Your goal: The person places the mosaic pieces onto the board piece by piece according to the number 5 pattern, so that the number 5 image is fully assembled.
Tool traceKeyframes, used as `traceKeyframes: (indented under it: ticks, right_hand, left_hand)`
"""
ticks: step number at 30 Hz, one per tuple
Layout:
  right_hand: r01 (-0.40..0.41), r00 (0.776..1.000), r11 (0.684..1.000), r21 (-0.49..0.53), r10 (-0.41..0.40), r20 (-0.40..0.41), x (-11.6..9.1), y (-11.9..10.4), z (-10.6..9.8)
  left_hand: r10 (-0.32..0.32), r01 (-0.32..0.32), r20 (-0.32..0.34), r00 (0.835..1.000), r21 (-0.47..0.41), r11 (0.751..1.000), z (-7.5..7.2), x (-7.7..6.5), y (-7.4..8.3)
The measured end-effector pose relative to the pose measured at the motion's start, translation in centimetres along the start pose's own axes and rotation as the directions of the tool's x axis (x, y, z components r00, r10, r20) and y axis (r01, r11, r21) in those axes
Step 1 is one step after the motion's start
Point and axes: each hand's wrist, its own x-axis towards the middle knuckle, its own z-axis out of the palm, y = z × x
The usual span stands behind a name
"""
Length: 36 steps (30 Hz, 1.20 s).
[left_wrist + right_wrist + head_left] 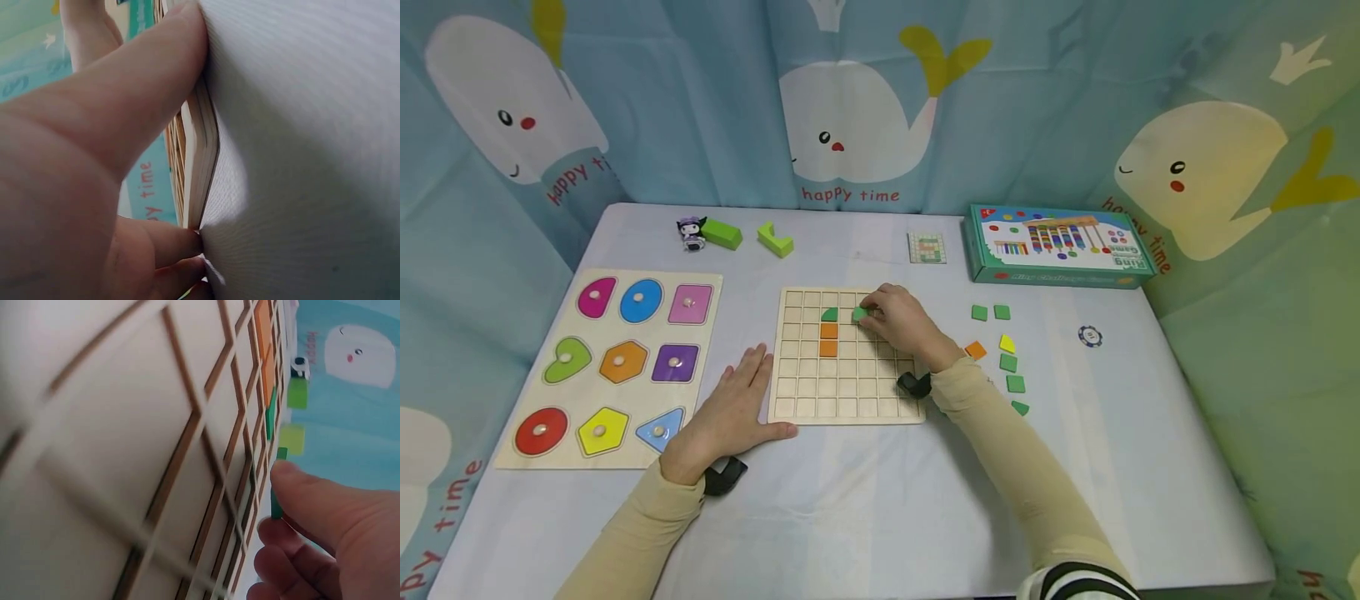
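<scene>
A square wooden grid board (806,388) lies mid-table. Two orange square tiles (828,339) and a green rounded tile (830,314) sit in one of its columns. My right hand (904,320) pinches a green tile (860,314) between thumb and fingers over the upper part of the board; the right wrist view shows that green tile (275,503) edge-on at the fingertips. Flat on the table, my left hand (735,408) has its fingers straight along the board's left edge. In the left wrist view the thumb (144,69) lies against the board's corner.
Loose green tiles (1008,363), a yellow tile (1007,343) and an orange tile (975,350) lie right of the board. A shape puzzle (587,325) is at left. Behind are green blocks (722,234), a figurine (692,234), a pattern card (927,248) and a game box (1063,272). A chip (1090,336) lies far right.
</scene>
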Motion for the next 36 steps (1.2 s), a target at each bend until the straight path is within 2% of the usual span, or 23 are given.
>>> traceKeyframes:
  ticks: [3, 7, 13, 18, 24, 29, 32, 36]
  right_hand:
    - [0.021, 1.000, 1.000, -0.010, -0.021, 0.003, 0.7, -0.5, 0.3]
    - [0.003, 1.000, 1.000, 0.002, -0.003, 0.015, 1.4, -0.8, 0.6]
    - [-0.021, 0.999, 1.000, -0.004, 0.021, 0.049, 1.7, -1.1, 0.8]
    - [-0.012, 0.999, 1.000, -0.008, 0.013, 0.035, 1.8, -1.3, 1.0]
    - [0.044, 0.999, 0.999, -0.004, -0.043, 0.028, 1.3, -1.1, 0.9]
    - [0.089, 0.995, 0.996, 0.013, -0.088, -0.049, -0.4, 1.0, -0.3]
    - [0.056, 0.992, 0.998, 0.020, -0.054, -0.112, -2.0, 3.1, -1.6]
    - [-0.025, 0.985, 0.999, 0.024, 0.028, -0.172, -4.2, 6.1, -3.5]
  left_hand:
    - [0.004, -0.004, 0.000, 1.000, 0.005, 1.000, 0.0, 0.1, 0.0]
    - [0.011, -0.011, 0.001, 1.000, 0.011, 1.000, 0.0, 0.1, 0.1]
    - [0.019, -0.019, 0.000, 1.000, 0.025, 0.999, 0.1, 0.1, 0.0]
    - [0.021, -0.021, -0.007, 1.000, 0.031, 0.999, 0.1, 0.1, 0.0]
    - [0.027, -0.026, -0.019, 0.999, 0.041, 0.999, 0.2, 0.0, -0.2]
    - [0.035, -0.034, -0.023, 0.999, 0.039, 0.999, 0.3, -0.1, -0.1]
    - [0.038, -0.038, -0.024, 0.999, 0.033, 0.999, 0.2, -0.1, -0.1]
    - [0.037, -0.036, -0.024, 0.999, 0.031, 0.999, 0.1, -0.2, -0.1]
